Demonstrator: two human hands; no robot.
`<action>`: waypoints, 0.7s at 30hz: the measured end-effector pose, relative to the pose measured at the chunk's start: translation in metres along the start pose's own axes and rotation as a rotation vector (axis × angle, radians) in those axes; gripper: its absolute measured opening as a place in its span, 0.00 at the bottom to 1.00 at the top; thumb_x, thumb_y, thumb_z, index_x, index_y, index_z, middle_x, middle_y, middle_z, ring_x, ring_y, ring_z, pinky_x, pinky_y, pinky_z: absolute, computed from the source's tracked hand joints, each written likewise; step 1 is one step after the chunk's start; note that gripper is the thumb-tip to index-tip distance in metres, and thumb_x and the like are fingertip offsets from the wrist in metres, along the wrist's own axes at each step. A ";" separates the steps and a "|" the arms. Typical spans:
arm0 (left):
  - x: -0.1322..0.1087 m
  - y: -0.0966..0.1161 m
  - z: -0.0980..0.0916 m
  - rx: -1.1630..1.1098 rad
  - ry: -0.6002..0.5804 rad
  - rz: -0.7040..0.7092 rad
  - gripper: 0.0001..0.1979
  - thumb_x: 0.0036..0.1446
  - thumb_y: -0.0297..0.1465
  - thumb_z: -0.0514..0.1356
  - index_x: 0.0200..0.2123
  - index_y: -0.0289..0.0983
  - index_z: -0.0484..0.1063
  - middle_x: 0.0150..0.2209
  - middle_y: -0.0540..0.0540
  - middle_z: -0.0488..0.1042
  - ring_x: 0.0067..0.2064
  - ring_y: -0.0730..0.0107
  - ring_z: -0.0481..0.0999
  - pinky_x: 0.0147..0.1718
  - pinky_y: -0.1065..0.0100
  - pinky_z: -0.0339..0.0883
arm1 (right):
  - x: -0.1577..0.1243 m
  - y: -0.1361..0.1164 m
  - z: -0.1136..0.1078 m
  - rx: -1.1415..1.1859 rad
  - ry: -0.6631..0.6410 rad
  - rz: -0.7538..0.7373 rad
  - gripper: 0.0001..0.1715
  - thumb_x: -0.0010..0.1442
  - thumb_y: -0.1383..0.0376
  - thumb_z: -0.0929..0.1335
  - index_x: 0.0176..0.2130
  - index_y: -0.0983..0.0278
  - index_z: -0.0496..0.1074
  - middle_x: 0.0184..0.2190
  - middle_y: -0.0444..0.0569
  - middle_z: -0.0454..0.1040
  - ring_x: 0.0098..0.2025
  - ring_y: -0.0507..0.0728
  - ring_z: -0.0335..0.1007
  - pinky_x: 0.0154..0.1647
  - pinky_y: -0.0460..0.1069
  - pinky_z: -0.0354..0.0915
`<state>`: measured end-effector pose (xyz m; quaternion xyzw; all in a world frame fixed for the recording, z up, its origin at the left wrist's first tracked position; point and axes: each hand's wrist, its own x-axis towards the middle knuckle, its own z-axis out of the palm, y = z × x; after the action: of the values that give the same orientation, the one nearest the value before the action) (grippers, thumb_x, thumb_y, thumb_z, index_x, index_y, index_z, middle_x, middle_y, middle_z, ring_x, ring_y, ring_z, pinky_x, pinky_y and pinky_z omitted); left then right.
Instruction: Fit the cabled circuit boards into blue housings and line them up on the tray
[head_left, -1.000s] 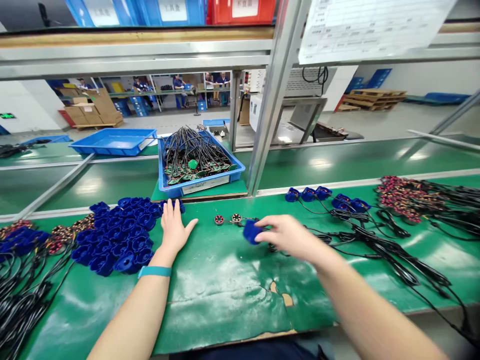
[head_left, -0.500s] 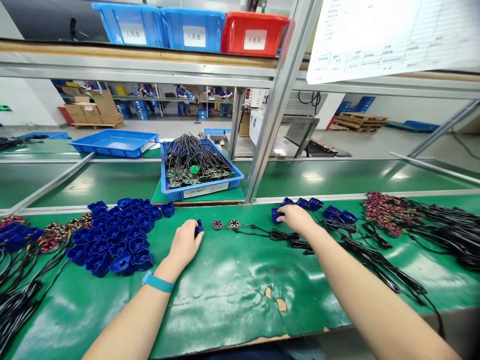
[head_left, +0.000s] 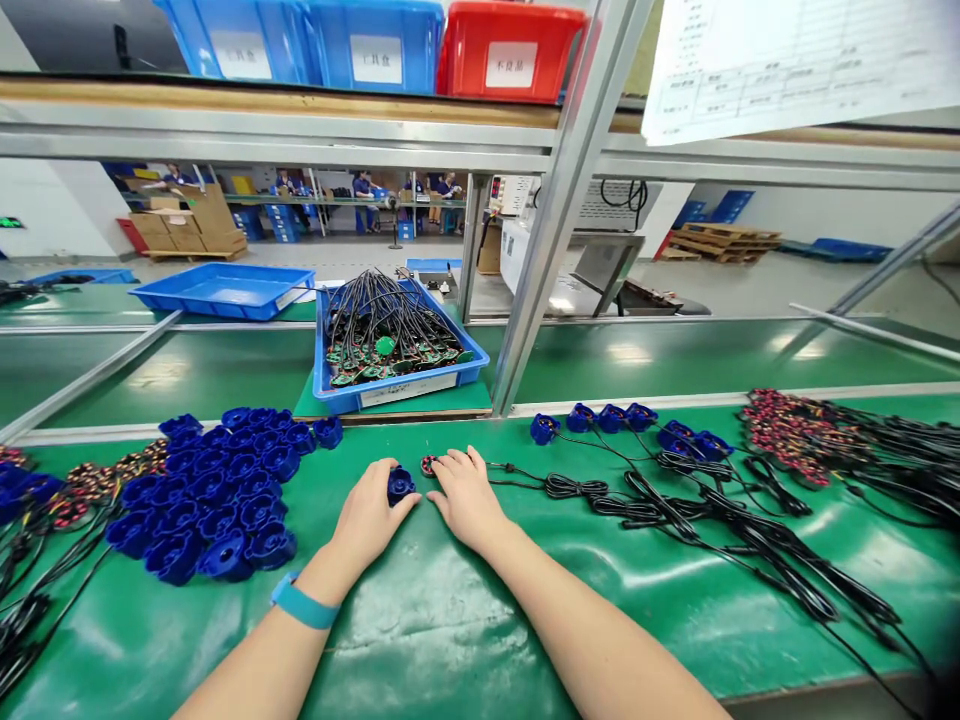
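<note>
My left hand (head_left: 367,515) has its fingers and thumb closed round a small dark blue plastic housing (head_left: 401,486) just above the green mat. Close beside it, my right hand (head_left: 469,500) reaches over the mat with its thumb apart from its fingers. A small round copper-wound motor coil with a red rim (head_left: 428,465) lies at the right fingertips, partly covered by them. A black cable (head_left: 517,480) runs out to the right from under this hand; its near end is hidden.
Many empty blue housings (head_left: 217,490) cluster at left. At right lie blue housings with coils inside (head_left: 611,418), bundled black cables (head_left: 720,530) and a heap of red coils (head_left: 787,435). Behind stands a blue tray (head_left: 409,388) of wired green boards, beside a metal post (head_left: 540,240).
My right hand has let go of a blue housing at the right and moved left to the coils. My left hand still holds its housing, now lower and with its top showing more.
</note>
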<state>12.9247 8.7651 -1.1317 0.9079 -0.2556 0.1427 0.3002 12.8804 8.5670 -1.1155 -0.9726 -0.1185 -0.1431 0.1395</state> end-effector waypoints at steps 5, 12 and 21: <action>-0.001 0.002 0.000 -0.016 -0.051 -0.043 0.19 0.58 0.40 0.64 0.49 0.41 0.64 0.46 0.43 0.76 0.46 0.56 0.79 0.44 0.55 0.75 | -0.014 -0.003 -0.004 0.018 -0.076 0.025 0.12 0.65 0.62 0.69 0.48 0.64 0.73 0.42 0.54 0.77 0.49 0.62 0.69 0.58 0.58 0.60; -0.002 0.005 -0.001 -0.023 -0.032 0.015 0.25 0.57 0.33 0.64 0.57 0.40 0.63 0.48 0.42 0.75 0.50 0.56 0.77 0.50 0.53 0.73 | -0.015 -0.006 -0.005 0.081 -0.164 0.141 0.19 0.67 0.58 0.67 0.54 0.65 0.71 0.46 0.55 0.74 0.47 0.61 0.73 0.49 0.53 0.65; -0.004 0.004 0.002 -0.116 -0.131 -0.013 0.24 0.55 0.38 0.67 0.53 0.41 0.65 0.48 0.43 0.74 0.50 0.57 0.75 0.51 0.54 0.72 | -0.025 -0.011 -0.013 0.106 -0.181 0.238 0.18 0.66 0.55 0.67 0.50 0.61 0.72 0.43 0.52 0.74 0.41 0.60 0.75 0.40 0.52 0.67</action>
<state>12.9196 8.7625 -1.1326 0.8981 -0.2765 0.0658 0.3357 12.8513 8.5685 -1.1091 -0.9800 -0.0219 -0.0308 0.1954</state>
